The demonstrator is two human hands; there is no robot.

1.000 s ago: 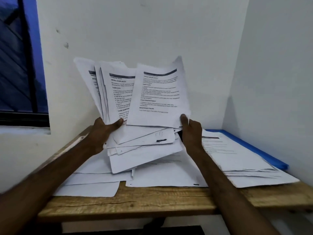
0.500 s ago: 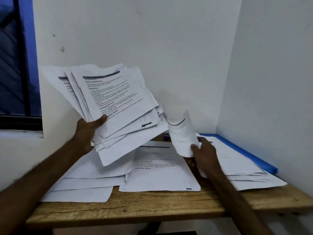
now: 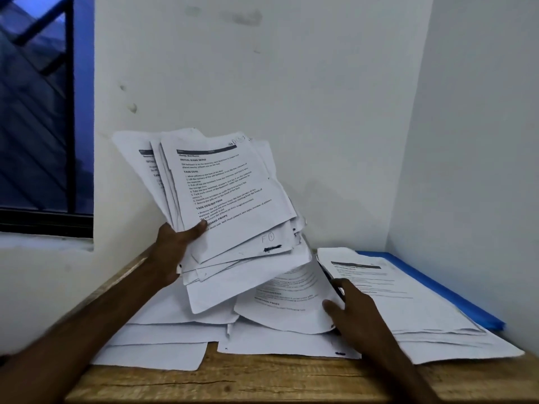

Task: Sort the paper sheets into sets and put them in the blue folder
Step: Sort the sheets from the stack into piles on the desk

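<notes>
White sheaf (image 3: 221, 199) gripped in left hand (image 3: 172, 252), right hand (image 3: 350, 307) pinching curled sheet (image 3: 288, 298), blue folder (image 3: 431, 284) right.

top sheet (image 3: 224, 188) headed "TASK GOAL", "TASK DESCRIPTION"

Folder (image 3: 431, 290) rightmost on table (image 3: 262, 380) (under sheets (image 3: 408, 310)).

From my feed, the flat blue plastic folder (image 3: 431, 287) shows only a strip along the right wall; printed white paper sheets (image 3: 388, 298) cover the rest. The fanned stack (image 3: 221, 193) hides my left hand's fingers (image 3: 194, 230) apart from the thumb. Both forearms run off the bottom edge. Most of the print is too blurred for me to read.
</notes>
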